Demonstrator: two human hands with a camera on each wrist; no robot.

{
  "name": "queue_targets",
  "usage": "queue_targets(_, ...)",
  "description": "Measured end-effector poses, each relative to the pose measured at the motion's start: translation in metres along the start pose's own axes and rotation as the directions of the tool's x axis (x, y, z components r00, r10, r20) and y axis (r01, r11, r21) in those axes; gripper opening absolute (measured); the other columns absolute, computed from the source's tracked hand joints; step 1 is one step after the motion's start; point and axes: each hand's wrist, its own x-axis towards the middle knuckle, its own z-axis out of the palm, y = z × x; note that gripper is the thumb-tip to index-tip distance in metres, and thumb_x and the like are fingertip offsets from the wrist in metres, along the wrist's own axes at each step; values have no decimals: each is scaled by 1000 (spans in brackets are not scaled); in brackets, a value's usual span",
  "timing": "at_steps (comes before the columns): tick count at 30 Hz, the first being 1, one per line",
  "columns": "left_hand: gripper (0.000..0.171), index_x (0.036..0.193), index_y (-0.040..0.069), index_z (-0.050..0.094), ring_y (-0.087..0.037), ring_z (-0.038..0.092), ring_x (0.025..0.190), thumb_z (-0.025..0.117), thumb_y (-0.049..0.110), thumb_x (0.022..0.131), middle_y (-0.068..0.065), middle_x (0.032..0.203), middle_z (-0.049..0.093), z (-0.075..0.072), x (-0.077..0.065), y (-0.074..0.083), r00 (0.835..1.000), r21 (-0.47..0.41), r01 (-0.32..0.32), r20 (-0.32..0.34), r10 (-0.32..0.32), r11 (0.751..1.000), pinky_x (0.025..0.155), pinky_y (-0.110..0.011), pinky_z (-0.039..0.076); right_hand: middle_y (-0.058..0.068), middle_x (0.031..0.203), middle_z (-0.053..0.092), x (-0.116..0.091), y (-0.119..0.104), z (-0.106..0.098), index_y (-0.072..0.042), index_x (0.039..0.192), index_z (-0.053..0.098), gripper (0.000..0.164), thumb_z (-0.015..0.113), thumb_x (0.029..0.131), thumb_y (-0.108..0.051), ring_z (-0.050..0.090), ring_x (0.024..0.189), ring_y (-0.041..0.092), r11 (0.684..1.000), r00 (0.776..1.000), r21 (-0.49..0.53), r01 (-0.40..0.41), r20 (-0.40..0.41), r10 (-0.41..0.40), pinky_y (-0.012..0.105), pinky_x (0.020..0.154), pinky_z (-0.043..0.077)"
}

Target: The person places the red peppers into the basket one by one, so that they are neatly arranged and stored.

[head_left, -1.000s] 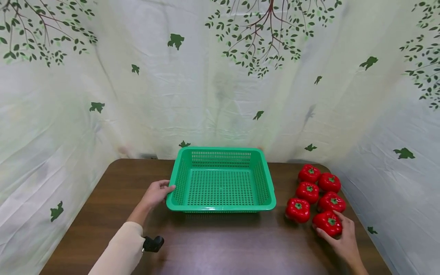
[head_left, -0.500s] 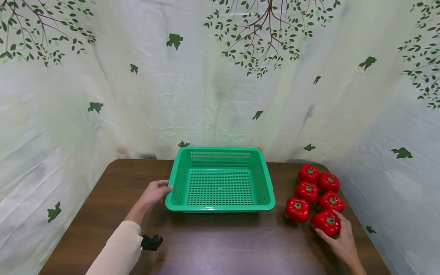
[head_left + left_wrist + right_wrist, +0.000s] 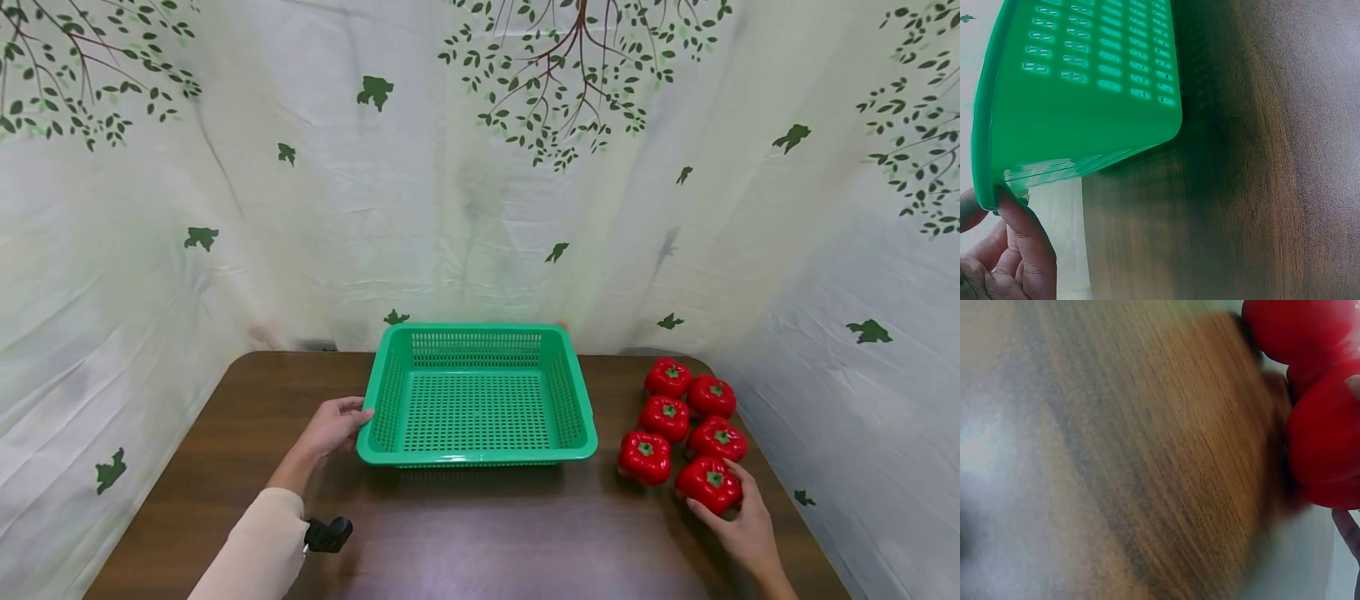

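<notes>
A green plastic basket (image 3: 480,459) with slotted walls sits at the middle of the table, nothing inside it. My left hand (image 3: 332,429) pinches its left rim; up close in the left wrist view, the thumb and fingers (image 3: 1029,244) lie on either side of the rim. At the right, my right hand (image 3: 750,529) holds the nearest red bell pepper (image 3: 705,483) between thumb and fingers. That pepper (image 3: 1329,444) fills the right edge of the right wrist view, where most of the hand is out of frame.
Several more red bell peppers (image 3: 664,418) stand in two rows behind the held one, close together. The brown wooden table (image 3: 480,542) ends at a pale curtain (image 3: 480,208) with leaf prints, which surrounds the back and sides.
The whole head view drifts slightly left. Both hands keep their holds on the basket rim and the bell pepper, and neither object visibly moves on the table.
</notes>
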Motion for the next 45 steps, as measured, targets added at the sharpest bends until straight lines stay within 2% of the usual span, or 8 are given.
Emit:
queue_targets(2,49,138,-10,39,-19,63,83,50,21,102,-22,113,61,0,0,1,1000,-10,2,2,-2,1000,70,-34,55,29,128,42,-1,0,-1,3,141,28,83,79,80,-20,47,107,42,1000,1000,2,-13,4,13,21,70,43)
queue_targets(8,48,138,-10,39,-19,64,82,49,20,102,-23,114,60,0,-1,2,1000,-25,-5,7,5,1000,72,-36,56,29,129,43,-4,-5,-4,2,141,27,84,80,80,-21,47,107,42,999,999,9,-41,4,41,18,69,41)
queue_targets(13,47,138,-11,39,-18,64,82,48,18,102,-24,114,61,0,-1,2,1000,-39,-6,6,6,999,72,-36,56,29,129,42,-5,-9,-6,1,142,26,84,79,80,-20,48,107,41,998,999,32,-52,-7,52,8,68,36)
queue_targets(23,49,139,-11,38,-18,64,83,49,20,102,-23,117,60,-4,0,2,1000,-35,-3,8,3,999,73,-36,56,28,126,45,3,-24,-14,2,139,27,82,79,80,-16,46,103,35,998,1000,61,-11,-28,13,3,68,36)
queue_targets(32,50,140,-10,38,-20,63,85,49,21,102,-23,117,60,-5,1,2,1000,-14,8,0,-8,1000,72,-34,55,21,133,44,18,-42,-20,-3,143,33,81,80,79,-17,37,97,-6,996,997,75,58,-48,-54,5,74,39)
queue_targets(38,52,140,-11,37,-21,63,86,49,22,102,-22,116,60,-5,0,-1,1000,-10,7,8,-7,1000,72,-35,55,19,136,45,25,-52,-21,-5,144,34,82,80,80,-24,43,106,11,998,999,57,34,-21,-33,14,77,44)
queue_targets(41,50,139,-10,38,-21,63,85,50,22,102,-22,116,60,-4,0,-1,1000,-19,5,11,-4,1000,73,-36,55,21,136,44,29,-58,-23,-5,146,33,82,79,81,-24,45,108,24,997,999,73,40,-18,-38,10,75,42)
queue_targets(45,49,139,-8,39,-21,62,85,50,22,102,-22,115,60,-2,0,-1,1000,-23,5,11,-5,1000,74,-36,55,22,135,43,34,-67,-25,-4,147,30,82,78,82,-21,45,105,24,993,998,100,65,-17,-63,5,72,40)
